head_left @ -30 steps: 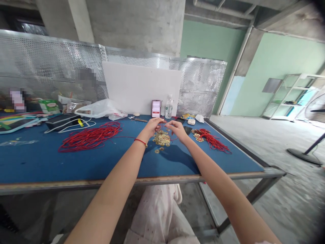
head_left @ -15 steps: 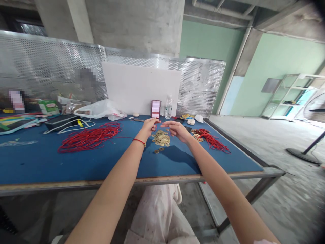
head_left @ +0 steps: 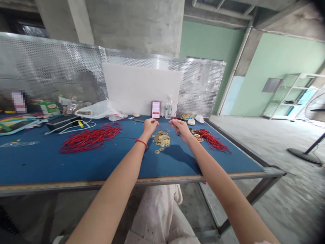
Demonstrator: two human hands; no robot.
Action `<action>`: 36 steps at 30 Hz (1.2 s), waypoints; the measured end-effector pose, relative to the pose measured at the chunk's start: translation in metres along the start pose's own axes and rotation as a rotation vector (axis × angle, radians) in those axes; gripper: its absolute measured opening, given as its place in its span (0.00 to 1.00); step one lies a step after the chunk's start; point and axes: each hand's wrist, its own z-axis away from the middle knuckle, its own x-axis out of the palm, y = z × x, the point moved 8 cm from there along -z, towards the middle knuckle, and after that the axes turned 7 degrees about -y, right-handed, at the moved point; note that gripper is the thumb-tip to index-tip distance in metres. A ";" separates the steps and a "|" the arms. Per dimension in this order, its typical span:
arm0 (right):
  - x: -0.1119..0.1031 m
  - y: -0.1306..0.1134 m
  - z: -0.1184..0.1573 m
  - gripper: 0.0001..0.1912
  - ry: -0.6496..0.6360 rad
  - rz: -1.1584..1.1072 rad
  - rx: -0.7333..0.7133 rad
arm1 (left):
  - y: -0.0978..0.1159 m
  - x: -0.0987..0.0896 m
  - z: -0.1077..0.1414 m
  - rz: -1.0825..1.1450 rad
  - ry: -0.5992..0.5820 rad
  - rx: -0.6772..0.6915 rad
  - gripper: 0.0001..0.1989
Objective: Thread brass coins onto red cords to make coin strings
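Observation:
My left hand [head_left: 150,126] is closed in a pinch above the far left edge of a pile of brass-coloured coins [head_left: 161,138], some with a hole in the middle. My right hand [head_left: 180,128] is pinched too, a little way off on the other side. Thin red cord shows faintly at the fingertips of both hands; its exact path between them is too fine to follow. From the large loose bundle of red cord [head_left: 91,138] at the left, one strand runs across the table toward my left wrist, which wears a red bracelet [head_left: 141,142].
Right of my right hand lies a bunch of red cords with coins [head_left: 213,140]. Behind my hands stand a lit phone [head_left: 155,109] and a clear bottle [head_left: 168,107]. A white plastic bag [head_left: 98,109] and a black box [head_left: 62,124] with white cable sit at the back left.
My hands have moved apart slightly, and the fingers have drawn into pinches. A curved bit of red cord now shows above my right fingertips. The coin pile looks unchanged.

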 end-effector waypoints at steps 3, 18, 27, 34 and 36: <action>0.005 0.006 -0.002 0.23 -0.055 0.131 0.051 | 0.015 0.013 0.001 -0.097 -0.089 0.128 0.08; 0.015 0.034 0.001 0.14 -0.214 0.318 0.235 | 0.041 0.024 0.013 -0.313 -0.142 0.287 0.08; 0.015 0.036 0.002 0.12 -0.238 0.318 0.283 | 0.042 0.033 0.021 -0.495 -0.206 0.342 0.08; 0.018 0.034 0.000 0.12 -0.305 0.316 0.219 | 0.043 0.031 0.022 -0.480 -0.209 0.355 0.08; 0.020 0.033 0.001 0.12 -0.312 0.321 0.215 | 0.042 0.031 0.021 -0.460 -0.218 0.363 0.08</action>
